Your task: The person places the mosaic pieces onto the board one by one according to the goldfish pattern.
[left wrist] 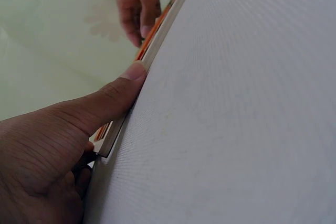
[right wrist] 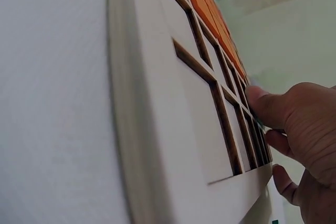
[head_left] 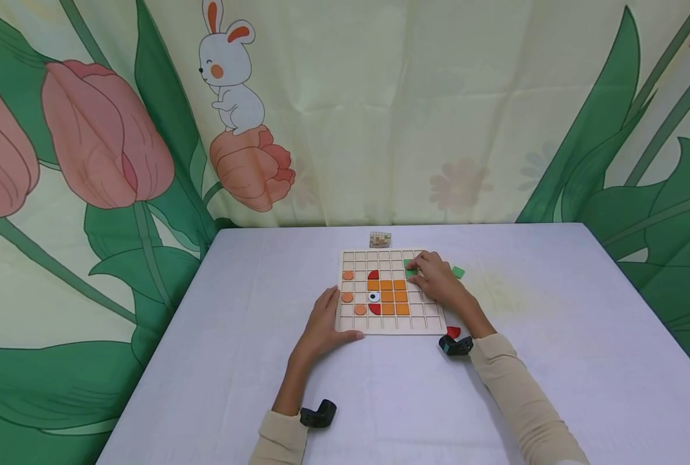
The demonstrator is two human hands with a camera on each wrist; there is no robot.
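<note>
A pale wooden grid board (head_left: 428, 323) lies on the table. Its cells hold orange square tiles (head_left: 386, 297), red rounded pieces (head_left: 374, 275), salmon discs (head_left: 347, 298) and a white eye disc (head_left: 374, 297). My left hand (head_left: 323, 321) grips the board's near left corner, with the thumb along the front edge and fingers along the left side. My right hand (head_left: 436, 279) reaches over the board's right part, thumb and index fingertip on either side of a green tile (head_left: 411, 274). Another patch of green shows just above it, partly hidden by the fingers.
To the right of the board lies a loose green tile (head_left: 458, 272), and a red piece (head_left: 453, 332) sits by its near right corner. A small patterned card (head_left: 380, 239) rests behind the board. A printed curtain (head_left: 368, 116) hangs behind the white-covered table (head_left: 252, 271).
</note>
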